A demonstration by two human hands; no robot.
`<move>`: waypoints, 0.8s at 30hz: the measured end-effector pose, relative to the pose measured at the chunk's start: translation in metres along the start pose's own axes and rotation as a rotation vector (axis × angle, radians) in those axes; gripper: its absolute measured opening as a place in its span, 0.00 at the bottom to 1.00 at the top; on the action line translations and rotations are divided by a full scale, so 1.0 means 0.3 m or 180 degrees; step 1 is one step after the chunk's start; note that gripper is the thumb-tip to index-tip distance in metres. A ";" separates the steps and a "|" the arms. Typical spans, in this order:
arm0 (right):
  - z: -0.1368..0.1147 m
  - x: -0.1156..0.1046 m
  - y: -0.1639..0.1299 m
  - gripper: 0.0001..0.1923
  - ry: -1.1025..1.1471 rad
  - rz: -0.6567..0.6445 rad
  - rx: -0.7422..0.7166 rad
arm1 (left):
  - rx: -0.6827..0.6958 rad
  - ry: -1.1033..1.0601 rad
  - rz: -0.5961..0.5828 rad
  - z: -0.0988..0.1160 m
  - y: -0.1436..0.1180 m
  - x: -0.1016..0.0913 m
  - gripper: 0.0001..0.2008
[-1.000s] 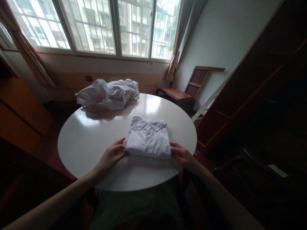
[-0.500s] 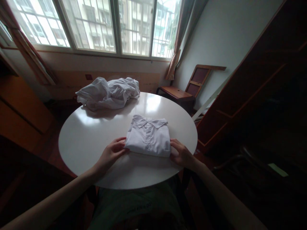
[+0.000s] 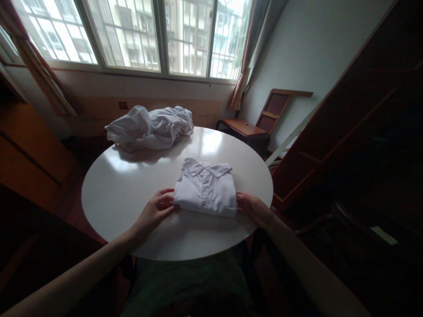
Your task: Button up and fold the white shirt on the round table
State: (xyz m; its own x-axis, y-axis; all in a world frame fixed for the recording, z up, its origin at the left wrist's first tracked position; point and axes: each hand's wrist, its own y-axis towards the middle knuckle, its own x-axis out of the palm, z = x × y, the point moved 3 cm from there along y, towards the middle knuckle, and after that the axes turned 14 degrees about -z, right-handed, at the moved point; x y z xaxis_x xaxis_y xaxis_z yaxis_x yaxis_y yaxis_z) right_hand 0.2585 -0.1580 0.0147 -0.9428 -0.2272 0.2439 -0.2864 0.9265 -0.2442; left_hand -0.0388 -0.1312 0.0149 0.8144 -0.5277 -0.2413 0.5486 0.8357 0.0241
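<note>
A white button-up shirt (image 3: 213, 191) lies folded into a compact rectangle on the white round table (image 3: 122, 198), collar at the far side and button strip facing up. At its near left corner, my left hand (image 3: 157, 208) has the folded edge between thumb and fingers. My right hand (image 3: 254, 208) grips the right edge, with its fingertips dim and partly hidden against the cloth. Farther back on the tabletop is a crumpled heap of white cloth (image 3: 148, 127), out of reach of both hands.
A wooden chair (image 3: 244, 127) stands beyond the table by the wall. Barred windows (image 3: 128, 35) with tied curtains (image 3: 42, 75) are ahead. On the left is an orange-brown cabinet (image 3: 29, 145); a dark wooden panel (image 3: 330, 132) leans along the right.
My right hand has shifted slightly at the shirt's right edge, its fingers now lying lower and straighter. The left hand and the shirt look nearly the same.
</note>
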 end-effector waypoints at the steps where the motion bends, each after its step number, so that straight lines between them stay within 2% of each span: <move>1: -0.004 0.007 -0.001 0.09 0.0098 -0.0042 0.0085 | 0.0001 0.0000 -0.0005 0.000 0.000 0.000 0.16; 6: -0.009 0.022 0.021 0.08 -0.0121 -0.0210 0.0424 | -0.0005 0.0034 -0.0015 0.000 0.000 0.002 0.15; 10: 0.006 0.019 0.052 0.05 -0.0232 -0.0521 0.0689 | -0.0027 0.0042 0.0018 0.001 0.000 0.000 0.14; 12: 0.012 0.016 0.061 0.05 -0.0251 -0.0610 0.0661 | -0.0037 0.0094 0.0031 0.003 0.000 -0.002 0.13; 18: 0.015 0.009 0.053 0.06 -0.0135 -0.0380 0.0556 | -0.0054 0.0292 0.0033 0.005 -0.004 -0.006 0.13; 24: 0.011 0.014 0.052 0.06 -0.0011 -0.0456 0.0498 | -0.0034 0.0229 0.0076 0.011 -0.007 -0.006 0.14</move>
State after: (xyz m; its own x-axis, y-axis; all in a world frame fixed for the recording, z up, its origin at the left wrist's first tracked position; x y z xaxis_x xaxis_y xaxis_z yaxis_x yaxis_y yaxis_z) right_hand 0.2496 -0.1455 0.0089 -0.8910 -0.3545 0.2836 -0.4404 0.8268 -0.3500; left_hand -0.0406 -0.1325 0.0183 0.8114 -0.4955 -0.3099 0.5267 0.8498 0.0204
